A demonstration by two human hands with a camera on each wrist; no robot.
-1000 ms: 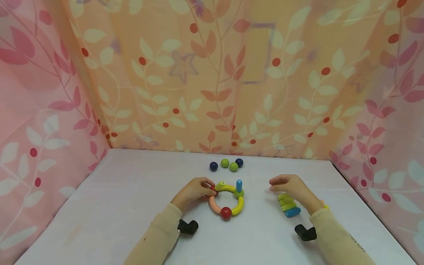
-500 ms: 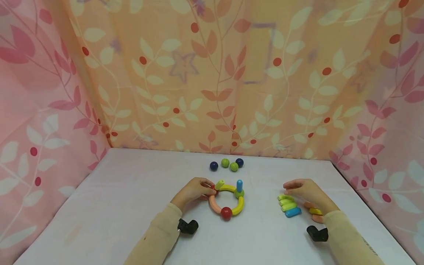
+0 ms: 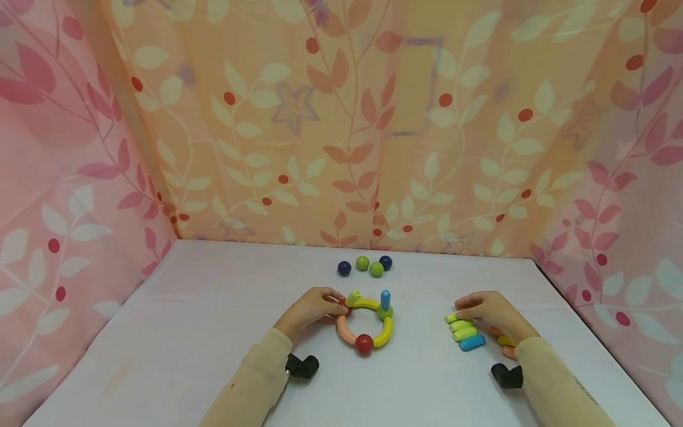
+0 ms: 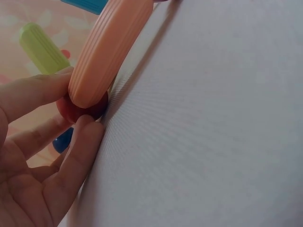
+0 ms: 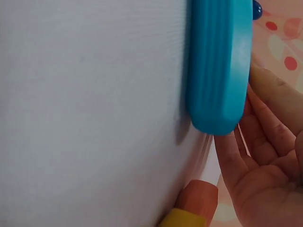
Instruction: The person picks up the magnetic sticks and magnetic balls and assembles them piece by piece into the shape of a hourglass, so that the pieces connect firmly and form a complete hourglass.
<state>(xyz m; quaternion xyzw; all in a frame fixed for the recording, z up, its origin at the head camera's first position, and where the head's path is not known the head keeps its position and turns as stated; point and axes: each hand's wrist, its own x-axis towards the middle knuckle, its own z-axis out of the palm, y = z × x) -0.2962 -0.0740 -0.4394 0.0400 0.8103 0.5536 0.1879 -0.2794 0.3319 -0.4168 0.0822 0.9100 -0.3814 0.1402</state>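
In the head view, a ring of curved pieces and balls lies on the table. My left hand pinches the red ball at its far left, next to the orange curved piece. A light green stick stands up from that ball, and a blue stick from the green ball. My right hand pinches the farthest light green stick of a row, its fingertips partly hidden. The blue stick at the row's near end covers those fingertips in the right wrist view.
Several loose balls, dark blue and green, sit at the back of the white table. Orange and yellow pieces lie beneath my right wrist. Patterned curtains close off the back and sides.
My right hand moves right, away from above the row, then lowers and comes slightly back left onto the far green stick, which shifts a little. My left hand stays on the ring.
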